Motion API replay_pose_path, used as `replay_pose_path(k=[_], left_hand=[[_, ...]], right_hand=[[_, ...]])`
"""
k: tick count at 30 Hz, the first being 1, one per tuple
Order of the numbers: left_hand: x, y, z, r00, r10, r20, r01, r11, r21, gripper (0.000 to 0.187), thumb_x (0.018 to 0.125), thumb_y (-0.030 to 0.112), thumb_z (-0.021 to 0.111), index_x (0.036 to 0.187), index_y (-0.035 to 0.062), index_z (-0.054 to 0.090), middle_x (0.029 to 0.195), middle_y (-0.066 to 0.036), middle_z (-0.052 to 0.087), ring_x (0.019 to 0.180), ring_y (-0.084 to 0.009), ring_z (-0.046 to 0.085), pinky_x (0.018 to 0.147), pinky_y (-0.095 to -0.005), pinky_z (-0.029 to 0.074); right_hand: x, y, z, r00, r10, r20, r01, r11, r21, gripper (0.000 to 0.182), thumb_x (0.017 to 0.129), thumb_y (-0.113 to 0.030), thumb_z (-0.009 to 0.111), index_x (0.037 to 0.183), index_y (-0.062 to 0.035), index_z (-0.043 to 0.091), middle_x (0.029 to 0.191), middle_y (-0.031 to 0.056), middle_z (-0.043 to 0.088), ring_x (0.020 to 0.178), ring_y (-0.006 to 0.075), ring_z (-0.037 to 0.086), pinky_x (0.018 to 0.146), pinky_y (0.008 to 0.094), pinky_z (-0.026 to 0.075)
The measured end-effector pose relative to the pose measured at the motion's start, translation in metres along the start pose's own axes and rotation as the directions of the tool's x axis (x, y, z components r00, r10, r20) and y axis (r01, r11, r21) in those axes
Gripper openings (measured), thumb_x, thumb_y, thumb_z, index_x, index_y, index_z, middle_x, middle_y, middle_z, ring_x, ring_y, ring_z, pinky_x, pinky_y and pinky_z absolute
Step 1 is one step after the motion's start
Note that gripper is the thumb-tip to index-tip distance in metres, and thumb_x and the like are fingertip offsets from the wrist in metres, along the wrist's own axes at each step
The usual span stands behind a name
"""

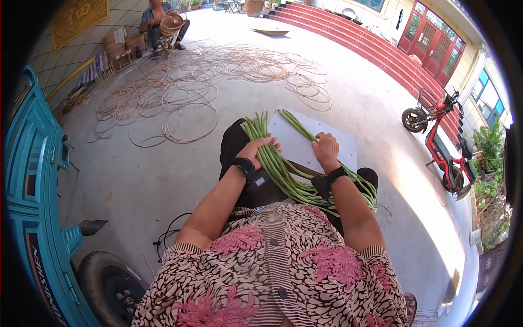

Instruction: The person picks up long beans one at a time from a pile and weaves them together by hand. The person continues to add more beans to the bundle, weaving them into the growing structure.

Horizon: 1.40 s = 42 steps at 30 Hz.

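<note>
My left hand is wrapped round a thick bundle of long green beans, their tips sticking up past my fingers. Close by on the right, my right hand is closed on a smaller bunch of the same beans. The lower lengths of the beans curve across my lap and loop round below my right wrist. Under the hands, a pale flat board rests over my knees. Black bands circle both wrists.
Coils of thin cane lie spread over the concrete floor ahead. Beyond them a person sits holding a woven basket. A blue vehicle stands at left, a red scooter at right, red steps behind.
</note>
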State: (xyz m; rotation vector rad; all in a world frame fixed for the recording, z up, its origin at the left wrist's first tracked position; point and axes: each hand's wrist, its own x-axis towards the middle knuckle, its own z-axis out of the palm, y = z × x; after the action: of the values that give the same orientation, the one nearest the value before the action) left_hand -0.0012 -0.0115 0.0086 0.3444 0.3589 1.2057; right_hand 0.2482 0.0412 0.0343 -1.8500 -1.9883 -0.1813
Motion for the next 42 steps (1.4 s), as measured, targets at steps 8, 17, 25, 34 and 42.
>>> replay_pose_path(k=[8,17,25,34,42], left_hand=[[0.008,0.000,-0.010,0.999,-0.016,0.047,0.013,0.998,0.065,0.026,0.085,0.007,0.061,0.109,0.0056,0.051,0.106,-0.012,0.061,0.098,-0.0269,0.060,0.091,-0.0464,0.048],[0.008,0.000,-0.010,0.991,-0.054,0.122,0.051,0.998,0.031,0.026,0.089,0.010,0.057,0.110,0.0025,0.045,0.129,-0.020,0.051,0.116,-0.0305,0.053,0.093,-0.0442,0.047],[0.014,-0.001,-0.017,0.996,-0.088,0.007,0.088,0.994,0.064,0.026,0.087,0.010,0.059,0.108,-0.0036,0.053,0.112,-0.019,0.059,0.107,-0.0309,0.058,0.092,-0.0455,0.048],[0.010,-0.002,-0.011,0.998,-0.059,0.009,0.058,0.996,0.062,0.029,0.087,0.009,0.059,0.112,-0.0024,0.048,0.116,-0.020,0.057,0.107,-0.0317,0.058,0.094,-0.0457,0.048],[-0.002,0.002,0.004,0.986,-0.068,0.151,0.050,0.991,0.123,0.038,0.089,0.012,0.056,0.121,-0.0022,0.041,0.132,-0.016,0.049,0.121,-0.0292,0.048,0.096,-0.0468,0.046]], right_hand=[[0.006,-0.002,-0.005,0.953,0.233,-0.194,-0.071,0.793,0.605,0.025,0.080,-0.017,0.065,0.100,-0.0051,0.056,0.084,0.0096,0.061,0.075,0.0226,0.059,0.069,0.0337,0.047],[-0.079,-0.055,-0.061,0.948,-0.221,0.231,-0.158,0.306,0.939,0.034,0.083,-0.007,0.064,0.113,-0.0015,0.049,0.084,0.0035,0.057,0.068,0.0064,0.054,0.059,0.0205,0.045],[-0.088,-0.051,-0.056,0.809,-0.342,0.478,-0.392,0.291,0.873,0.027,0.087,-0.015,0.061,0.109,0.0009,0.057,0.092,0.0035,0.063,0.068,0.0066,0.056,0.062,0.0217,0.046],[-0.080,-0.045,-0.055,0.949,-0.125,0.290,-0.302,-0.091,0.949,0.012,0.089,-0.012,0.060,0.100,-0.0088,0.056,0.095,0.0012,0.062,0.070,0.0064,0.058,0.062,0.0206,0.048],[-0.088,-0.038,-0.029,0.835,-0.442,0.329,-0.328,0.080,0.941,0.013,0.086,-0.006,0.060,0.099,-0.0075,0.057,0.088,-0.0023,0.060,0.070,0.0051,0.057,0.063,0.0189,0.044]])
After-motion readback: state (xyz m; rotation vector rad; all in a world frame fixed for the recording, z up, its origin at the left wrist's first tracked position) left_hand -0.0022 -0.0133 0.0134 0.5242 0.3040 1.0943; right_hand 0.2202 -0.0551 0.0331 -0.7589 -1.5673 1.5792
